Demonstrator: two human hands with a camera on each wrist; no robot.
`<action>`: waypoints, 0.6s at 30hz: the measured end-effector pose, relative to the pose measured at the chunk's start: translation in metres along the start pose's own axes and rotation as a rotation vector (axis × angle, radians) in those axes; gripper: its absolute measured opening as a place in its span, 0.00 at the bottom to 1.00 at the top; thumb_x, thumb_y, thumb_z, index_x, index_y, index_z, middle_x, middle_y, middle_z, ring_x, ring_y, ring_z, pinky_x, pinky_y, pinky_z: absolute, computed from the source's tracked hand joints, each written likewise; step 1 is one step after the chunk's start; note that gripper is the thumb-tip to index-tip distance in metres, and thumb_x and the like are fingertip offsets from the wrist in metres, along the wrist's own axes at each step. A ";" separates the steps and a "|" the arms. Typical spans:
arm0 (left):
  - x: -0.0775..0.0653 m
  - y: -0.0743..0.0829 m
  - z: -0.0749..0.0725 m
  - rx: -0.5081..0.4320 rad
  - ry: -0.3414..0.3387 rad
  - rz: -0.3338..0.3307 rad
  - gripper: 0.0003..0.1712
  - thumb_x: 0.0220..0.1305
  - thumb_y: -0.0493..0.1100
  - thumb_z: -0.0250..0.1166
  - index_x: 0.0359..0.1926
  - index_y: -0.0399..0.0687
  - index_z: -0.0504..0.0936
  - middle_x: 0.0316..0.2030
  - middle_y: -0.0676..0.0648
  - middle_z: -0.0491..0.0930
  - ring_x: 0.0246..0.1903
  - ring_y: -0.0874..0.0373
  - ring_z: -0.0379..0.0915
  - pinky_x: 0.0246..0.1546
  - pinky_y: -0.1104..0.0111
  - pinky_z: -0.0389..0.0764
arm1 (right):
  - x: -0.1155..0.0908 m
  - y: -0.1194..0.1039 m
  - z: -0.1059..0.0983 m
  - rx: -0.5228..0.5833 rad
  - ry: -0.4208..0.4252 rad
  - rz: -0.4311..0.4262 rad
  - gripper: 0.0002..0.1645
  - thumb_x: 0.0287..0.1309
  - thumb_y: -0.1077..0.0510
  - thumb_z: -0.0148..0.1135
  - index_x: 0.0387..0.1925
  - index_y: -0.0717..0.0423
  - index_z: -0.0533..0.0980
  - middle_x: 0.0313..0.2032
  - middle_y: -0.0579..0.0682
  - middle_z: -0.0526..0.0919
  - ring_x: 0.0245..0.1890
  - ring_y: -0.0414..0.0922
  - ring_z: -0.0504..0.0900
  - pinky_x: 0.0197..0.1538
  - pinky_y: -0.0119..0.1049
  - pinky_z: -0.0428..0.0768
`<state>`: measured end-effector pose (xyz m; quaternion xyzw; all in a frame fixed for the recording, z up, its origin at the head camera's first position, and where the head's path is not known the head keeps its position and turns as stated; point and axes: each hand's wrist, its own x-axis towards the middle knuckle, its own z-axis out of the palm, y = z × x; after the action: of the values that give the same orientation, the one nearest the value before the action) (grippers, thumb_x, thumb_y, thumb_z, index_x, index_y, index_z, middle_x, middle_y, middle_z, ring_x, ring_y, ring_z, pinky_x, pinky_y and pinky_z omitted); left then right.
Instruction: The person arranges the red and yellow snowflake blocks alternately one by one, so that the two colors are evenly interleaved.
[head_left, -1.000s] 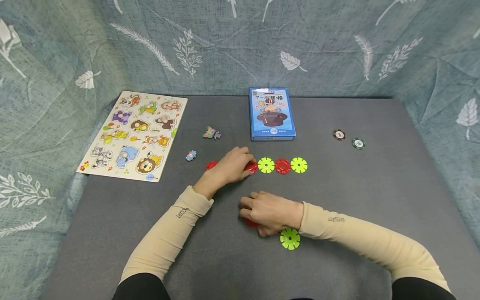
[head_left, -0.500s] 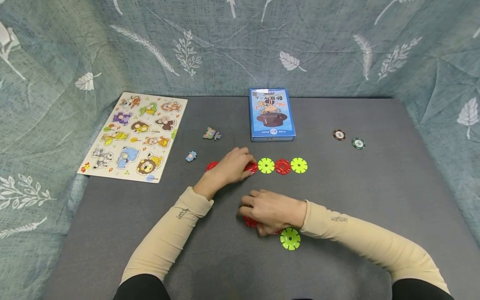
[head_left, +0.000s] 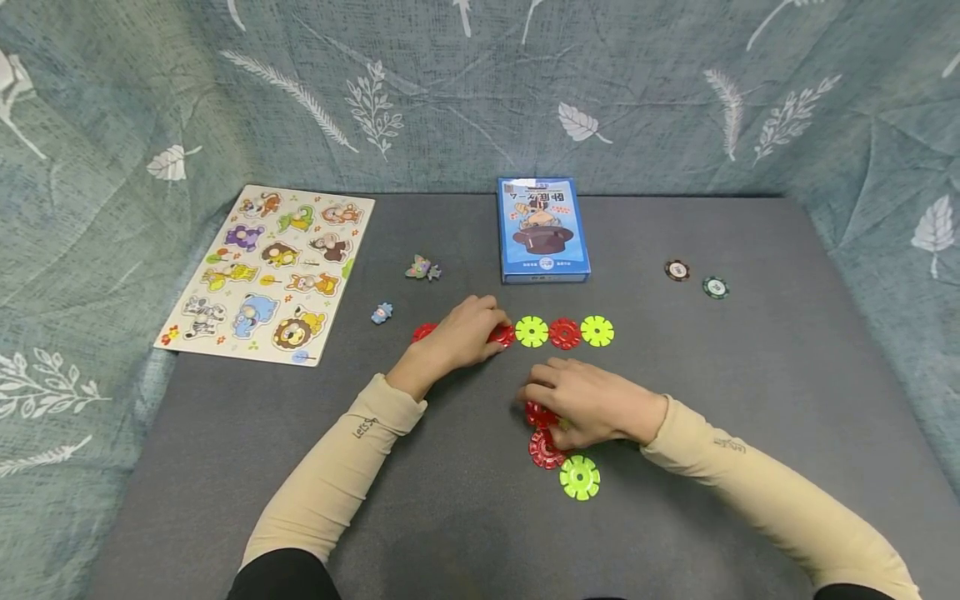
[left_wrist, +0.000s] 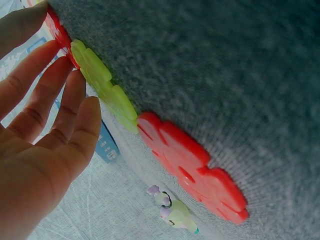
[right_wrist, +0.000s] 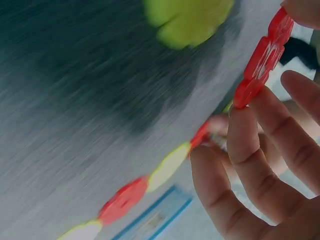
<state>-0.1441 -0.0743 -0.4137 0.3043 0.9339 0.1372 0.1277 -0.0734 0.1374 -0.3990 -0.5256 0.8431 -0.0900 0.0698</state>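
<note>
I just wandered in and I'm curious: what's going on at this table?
A person is handling flower-shaped discs. The left hand holds a red disc in a row of alternating red and yellow-green ones. The right hand pinches a second red disc, not in the row. Closer to the person lie a third red disc and a yellow-green disc.

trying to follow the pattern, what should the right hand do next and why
Probably set the red disc that the right hand pinches beside the green disc at the right end: the row alternates red and green, and that end is green.
</note>
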 end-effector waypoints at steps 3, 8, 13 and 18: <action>0.000 -0.001 0.000 0.002 -0.003 0.003 0.19 0.63 0.46 0.66 0.52 0.44 0.83 0.44 0.44 0.78 0.43 0.50 0.72 0.48 0.60 0.74 | -0.014 0.009 -0.001 0.002 0.033 0.032 0.26 0.41 0.55 0.69 0.48 0.52 0.78 0.39 0.46 0.79 0.36 0.41 0.75 0.41 0.36 0.77; 0.000 -0.001 0.001 0.002 -0.007 0.005 0.19 0.63 0.46 0.66 0.52 0.44 0.83 0.44 0.44 0.78 0.43 0.50 0.72 0.48 0.60 0.74 | -0.032 0.020 -0.004 0.002 0.057 0.095 0.26 0.39 0.58 0.68 0.47 0.53 0.78 0.38 0.46 0.78 0.34 0.40 0.73 0.40 0.36 0.76; 0.000 -0.001 0.000 -0.011 -0.007 0.004 0.19 0.63 0.45 0.66 0.52 0.43 0.83 0.45 0.43 0.78 0.43 0.50 0.71 0.48 0.61 0.74 | -0.045 0.027 -0.009 0.021 0.036 0.186 0.27 0.40 0.57 0.70 0.48 0.54 0.79 0.40 0.47 0.79 0.37 0.41 0.75 0.42 0.37 0.79; 0.001 0.000 0.000 -0.020 -0.009 0.002 0.18 0.62 0.45 0.66 0.52 0.43 0.83 0.45 0.43 0.78 0.43 0.50 0.70 0.47 0.61 0.73 | -0.056 0.038 -0.012 0.001 0.059 0.255 0.26 0.39 0.57 0.70 0.47 0.53 0.79 0.41 0.47 0.80 0.39 0.42 0.76 0.43 0.38 0.80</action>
<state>-0.1450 -0.0741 -0.4135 0.3044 0.9317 0.1451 0.1350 -0.0846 0.2045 -0.3947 -0.4113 0.9046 -0.0964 0.0560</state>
